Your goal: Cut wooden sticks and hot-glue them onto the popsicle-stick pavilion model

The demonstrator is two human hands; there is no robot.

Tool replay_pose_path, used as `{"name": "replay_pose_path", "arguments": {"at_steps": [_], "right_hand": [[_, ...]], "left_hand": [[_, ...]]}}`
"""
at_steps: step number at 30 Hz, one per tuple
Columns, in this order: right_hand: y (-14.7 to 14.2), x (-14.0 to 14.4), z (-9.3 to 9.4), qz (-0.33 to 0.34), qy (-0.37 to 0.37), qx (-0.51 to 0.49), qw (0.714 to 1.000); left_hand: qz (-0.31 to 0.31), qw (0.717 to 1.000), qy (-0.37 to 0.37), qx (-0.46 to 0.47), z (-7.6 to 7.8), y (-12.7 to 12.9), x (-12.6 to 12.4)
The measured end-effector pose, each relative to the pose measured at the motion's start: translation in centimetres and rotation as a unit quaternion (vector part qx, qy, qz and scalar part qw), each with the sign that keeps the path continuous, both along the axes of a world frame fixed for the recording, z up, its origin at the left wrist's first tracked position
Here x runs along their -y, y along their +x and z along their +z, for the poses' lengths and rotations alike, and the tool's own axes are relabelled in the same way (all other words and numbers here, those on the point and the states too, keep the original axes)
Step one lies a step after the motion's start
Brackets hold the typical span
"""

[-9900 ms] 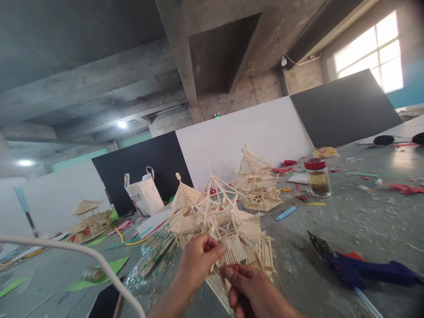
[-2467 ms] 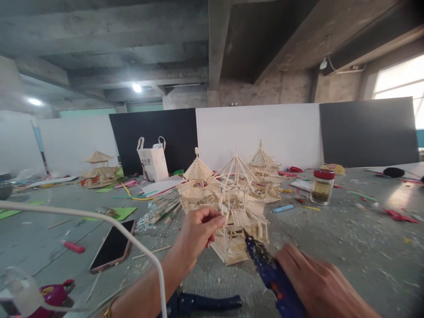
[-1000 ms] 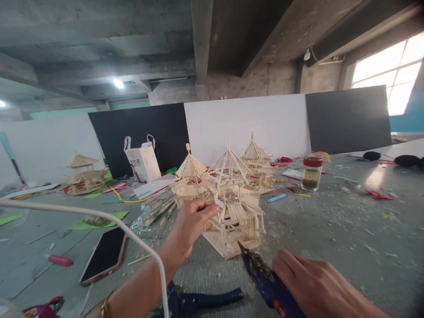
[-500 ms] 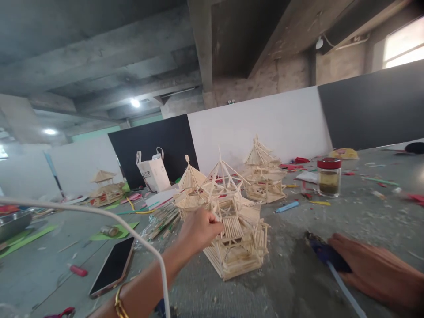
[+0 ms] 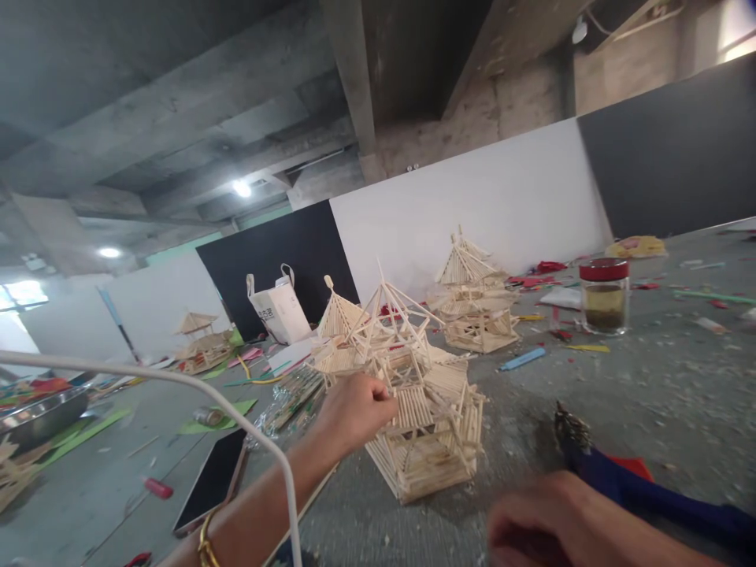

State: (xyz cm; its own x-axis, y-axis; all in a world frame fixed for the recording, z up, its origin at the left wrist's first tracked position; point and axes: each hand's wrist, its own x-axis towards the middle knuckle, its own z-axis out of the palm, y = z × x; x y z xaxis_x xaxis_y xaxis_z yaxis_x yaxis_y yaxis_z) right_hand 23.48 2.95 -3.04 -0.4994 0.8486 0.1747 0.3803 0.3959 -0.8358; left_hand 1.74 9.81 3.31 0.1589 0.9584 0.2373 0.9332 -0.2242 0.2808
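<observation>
A pavilion model of pale wooden sticks (image 5: 428,425) stands on the grey table in front of me, its upper roof a bare frame of slanting sticks. My left hand (image 5: 357,409) is closed at the model's left side, its fingertips pressed together against the sticks. Smeared by motion, my right hand (image 5: 567,520) is low on the right with fingers bent; whether it holds anything is hidden. Just beyond it lies a dark blue glue gun (image 5: 614,476) with a crusted nozzle, apart from the hand's fingers.
More stick pavilions (image 5: 476,303) stand behind. A red-lidded jar (image 5: 604,299) and a light blue tube (image 5: 521,360) are to the right. At left are a phone (image 5: 211,480), a bundle of sticks in plastic (image 5: 295,402), a metal bowl (image 5: 44,413) and a white cable (image 5: 277,453) crossing the view.
My right hand has come off the glue gun and moved left towards me; the gun now lies on the table. My left hand stays at the pavilion. The view has tilted slightly.
</observation>
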Motion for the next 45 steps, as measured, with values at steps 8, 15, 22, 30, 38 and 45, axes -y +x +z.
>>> {"name": "replay_pose_path", "arguments": {"at_steps": [8, 15, 22, 30, 38, 45], "right_hand": [[-8.1, -2.3, -0.5, 0.068, -0.346, -0.22, 0.909], [-9.6, -2.7, -0.5, 0.045, -0.412, -0.408, 0.813], [-10.0, -3.1, -1.3, 0.051, -0.4, -0.405, 0.82], [-10.3, -3.8, -2.8, 0.054, -0.409, -0.435, 0.8], [-10.0, -4.3, -2.9, 0.078, -0.392, -0.436, 0.806], [-9.8, -4.3, -2.1, 0.052, -0.336, -0.373, 0.864]], "left_hand": [[0.003, 0.999, 0.011, 0.038, -0.1, -0.1, 0.4], [-0.004, 0.995, 0.01, 0.103, -0.1, 0.1, 2.1], [0.005, 0.994, -0.008, 0.107, -0.7, 0.2, 3.0], [-0.011, 0.964, -0.02, 0.264, -1.2, -1.6, 1.2], [-0.049, 0.96, 0.005, 0.274, -1.6, -2.7, 0.4], [-0.075, 0.972, -0.079, 0.206, -0.4, -2.5, 1.3]]}}
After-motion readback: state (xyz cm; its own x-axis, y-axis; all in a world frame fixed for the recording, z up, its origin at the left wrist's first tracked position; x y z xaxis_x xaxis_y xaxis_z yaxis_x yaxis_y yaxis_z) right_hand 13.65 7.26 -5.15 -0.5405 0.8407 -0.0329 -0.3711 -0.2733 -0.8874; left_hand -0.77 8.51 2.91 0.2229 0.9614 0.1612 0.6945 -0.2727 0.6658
